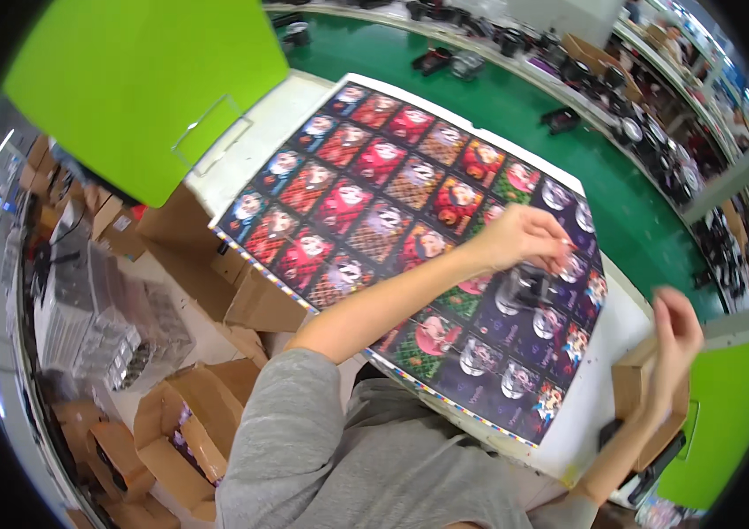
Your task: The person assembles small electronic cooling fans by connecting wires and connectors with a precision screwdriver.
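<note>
My left hand (529,240) is over a large printed sheet (374,189), its fingers curled together in a pinch. Just beneath them is a small dark, partly see-through object (526,287), blurred; whether the fingers hold it I cannot make out. Rows of colourful cartoon character pictures cover the sheet, which lies on a white tabletop (599,388). To the right, past the sheet's edge, my right hand (676,331) is raised near an open cardboard box (629,383). Motion smears its fingers, and nothing shows clearly in them.
Bright green panels stand at the far left (145,88) and lower right (727,423). Open cartons (189,414) and a stack of clear-wrapped trays (101,326) are on the left. Beyond the table, a green conveyor belt (374,57) carries several dark parts (560,119).
</note>
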Tool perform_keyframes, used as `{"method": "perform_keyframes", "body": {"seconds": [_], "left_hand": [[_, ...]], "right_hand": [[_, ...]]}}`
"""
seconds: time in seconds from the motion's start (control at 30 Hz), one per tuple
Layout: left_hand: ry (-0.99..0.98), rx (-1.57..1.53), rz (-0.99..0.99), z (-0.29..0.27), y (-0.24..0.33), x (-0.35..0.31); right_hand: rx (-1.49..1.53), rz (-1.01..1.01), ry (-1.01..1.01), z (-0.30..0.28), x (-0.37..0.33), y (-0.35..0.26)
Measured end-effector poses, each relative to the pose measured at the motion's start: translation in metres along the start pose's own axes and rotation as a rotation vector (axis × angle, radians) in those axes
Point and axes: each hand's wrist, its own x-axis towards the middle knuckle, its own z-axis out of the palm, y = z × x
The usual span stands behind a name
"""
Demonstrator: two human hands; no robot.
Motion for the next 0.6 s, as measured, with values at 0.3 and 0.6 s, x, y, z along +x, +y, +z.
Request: {"method": "perform_keyframes", "body": {"seconds": [0.3, 0.6], "left_hand": [[0.366, 0.450, 0.265, 0.016, 0.016, -0.014], [0.369, 0.624, 0.460, 0.017, -0.003, 0.001]], "right_hand": [[0.585, -0.024, -0.265, 0.113, 0.028, -0.026], [0.590, 0.008, -0.207, 0.114, 0.030, -0.009]]}}
